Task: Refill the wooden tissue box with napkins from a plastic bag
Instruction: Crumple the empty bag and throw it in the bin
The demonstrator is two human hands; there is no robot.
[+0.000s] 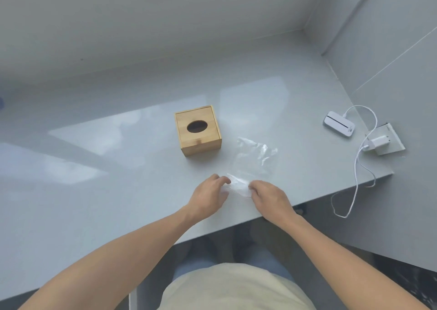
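Observation:
A square wooden tissue box (198, 129) with a dark oval slot in its lid stands on the grey table (94, 167). No napkin shows in the slot. To its right and nearer me lies a clear plastic bag (254, 160), flat and see-through; I cannot tell whether napkins are inside. My left hand (209, 195) pinches the bag's near edge on the left. My right hand (268, 197) pinches the same edge on the right, close to the table's front edge.
At the far right lies a white device (338, 124), with a white cable (359, 167) running to a charger plug (378, 142) in a raised table socket. The cable loops over the table edge. Grey walls close off the back and right.

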